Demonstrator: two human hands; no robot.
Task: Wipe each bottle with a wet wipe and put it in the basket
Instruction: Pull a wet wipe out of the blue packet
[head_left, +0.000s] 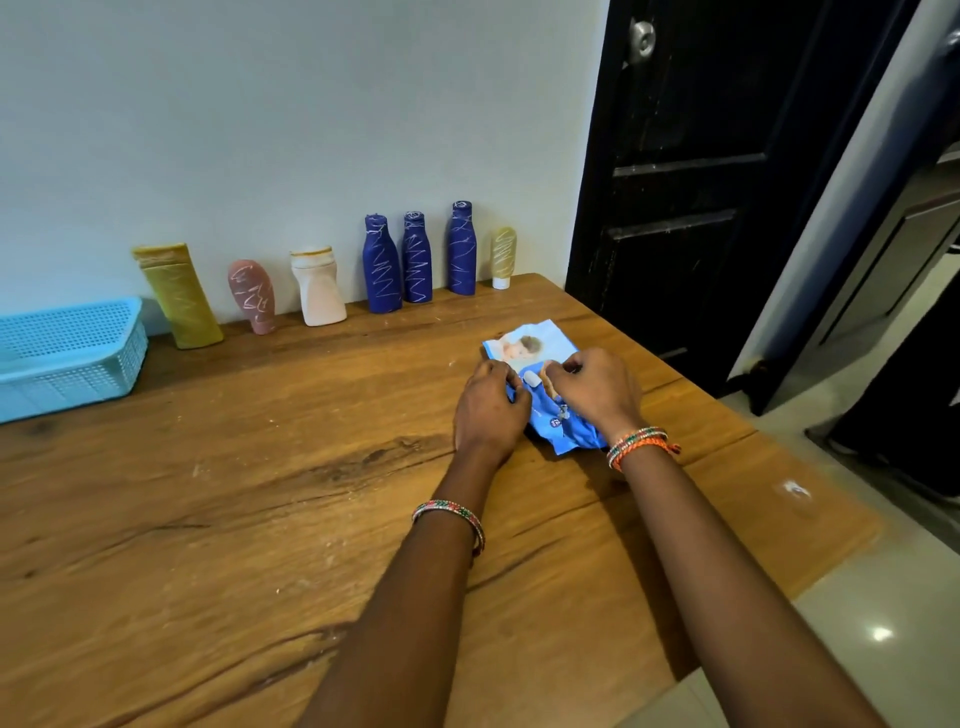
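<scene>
The blue wet-wipe pack (540, 387) lies flat on the tabletop (260, 467), toward its right side, with both hands on it. The left hand (491, 408) presses down on the pack's left edge, fingers curled over the wrapper. The right hand (592, 387) sits over the pack's middle and right part, its fingers bent and pinched at a small pale tab on top of the pack; whether a wipe has been drawn out cannot be told. Bangles circle both wrists.

The bottles stand in a row along the back edge, against the wall (311, 104), well apart from the hands: a yellow bottle (179, 296), a pink bottle (253, 295), a white bottle (318, 286), three dark blue bottles (417, 259) close together, and a small yellow tube (503, 257) standing on its white cap at the right end. All bear pale scribbled marks. The light blue basket (72, 345) sits at the far left, just beside the yellow bottle, partly cut off by the picture's edge.

Between hands and bottles the wooden surface is bare, scattered with pale specks, and wide open to the left. The tabletop's right edge runs just beside the right forearm. Beyond it stand a dark door (691, 182) and a pale tiled floor (883, 597).
</scene>
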